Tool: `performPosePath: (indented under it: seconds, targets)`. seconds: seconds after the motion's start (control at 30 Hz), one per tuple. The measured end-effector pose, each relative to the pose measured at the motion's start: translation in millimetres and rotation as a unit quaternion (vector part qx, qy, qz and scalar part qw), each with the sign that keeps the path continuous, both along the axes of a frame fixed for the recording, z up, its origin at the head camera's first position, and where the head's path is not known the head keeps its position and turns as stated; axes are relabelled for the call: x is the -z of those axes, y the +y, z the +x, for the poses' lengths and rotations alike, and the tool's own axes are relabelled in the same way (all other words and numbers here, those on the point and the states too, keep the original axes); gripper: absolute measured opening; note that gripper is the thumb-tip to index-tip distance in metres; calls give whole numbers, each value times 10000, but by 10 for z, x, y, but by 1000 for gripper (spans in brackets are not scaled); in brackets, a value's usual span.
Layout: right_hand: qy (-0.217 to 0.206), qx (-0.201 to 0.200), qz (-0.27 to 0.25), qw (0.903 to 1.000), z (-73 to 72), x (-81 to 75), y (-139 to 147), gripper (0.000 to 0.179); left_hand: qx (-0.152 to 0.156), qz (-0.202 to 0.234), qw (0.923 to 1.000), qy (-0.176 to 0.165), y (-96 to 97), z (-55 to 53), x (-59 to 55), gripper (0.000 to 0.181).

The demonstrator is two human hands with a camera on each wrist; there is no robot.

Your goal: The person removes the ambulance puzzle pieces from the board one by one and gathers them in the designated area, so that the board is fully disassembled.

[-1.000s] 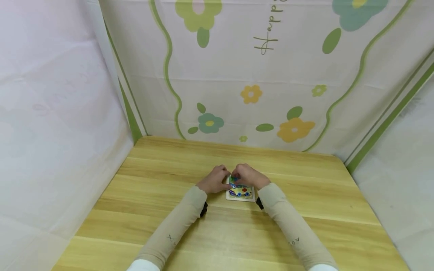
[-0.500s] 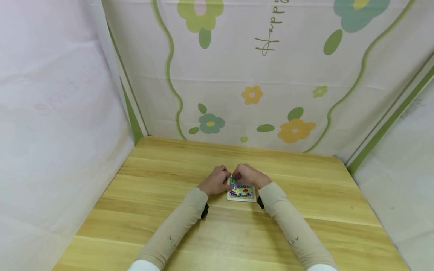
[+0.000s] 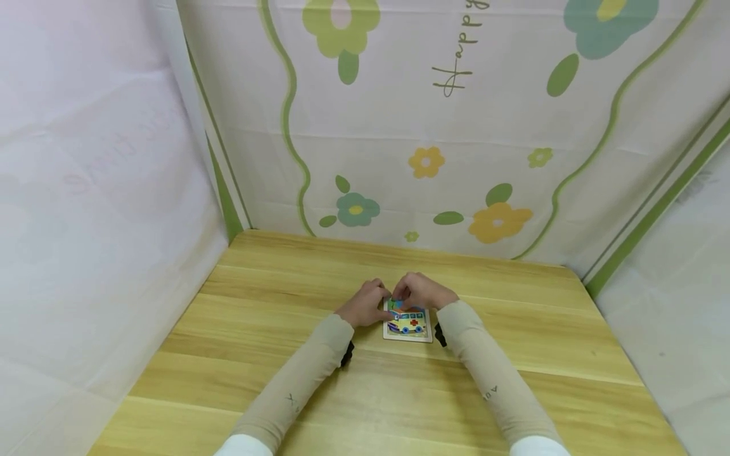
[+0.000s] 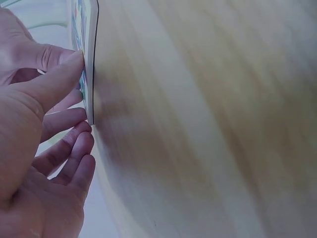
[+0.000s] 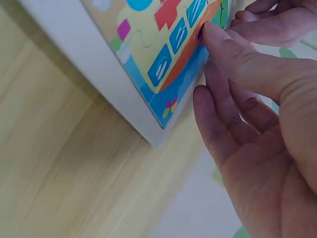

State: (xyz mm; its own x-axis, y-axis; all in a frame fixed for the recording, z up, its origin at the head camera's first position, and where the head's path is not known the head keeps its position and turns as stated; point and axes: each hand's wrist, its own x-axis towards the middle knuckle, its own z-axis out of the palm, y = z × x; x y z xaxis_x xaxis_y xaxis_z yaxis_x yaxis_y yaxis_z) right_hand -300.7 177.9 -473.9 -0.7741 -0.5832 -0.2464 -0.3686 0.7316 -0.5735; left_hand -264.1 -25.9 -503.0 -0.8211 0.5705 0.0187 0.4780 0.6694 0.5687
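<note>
A small square jigsaw puzzle (image 3: 412, 322) with a pale frame lies flat on the table, showing a yellow ambulance with a red cross. My left hand (image 3: 365, 304) holds it at the left side, thumb on the picture and fingers by the frame's edge, as the left wrist view shows. Over the upper part of the picture, my right hand (image 3: 421, 291) pinches at a puzzle piece with thumb and index finger. In the right wrist view the right thumb (image 5: 237, 57) meets the orange roof strip (image 5: 183, 57) beside a dark gap. My fingers hide much of that piece.
The wooden table (image 3: 319, 392) reaches back to a white cloth wall (image 3: 388, 120) printed with flowers. Cloth also hangs on the left and right. Dark wrist bands (image 3: 347, 353) sit below both hands.
My right hand has shifted slightly up and back, and more of the orange roof and blue sky shows beneath it. My left hand keeps its place on the puzzle. The view tilts slightly.
</note>
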Motion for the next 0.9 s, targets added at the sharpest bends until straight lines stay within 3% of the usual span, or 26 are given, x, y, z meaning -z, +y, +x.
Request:
performPosePath:
  seconds: [0.53, 0.9]
  targets:
    - [-408, 357, 234, 9983, -80, 17, -57, 22, -53, 203, 9997, 84, 16, -61, 21, 43]
    - [-251, 246, 288, 9990, -48, 7, -45, 22, -31, 352, 9993, 75, 0, -51, 42, 43]
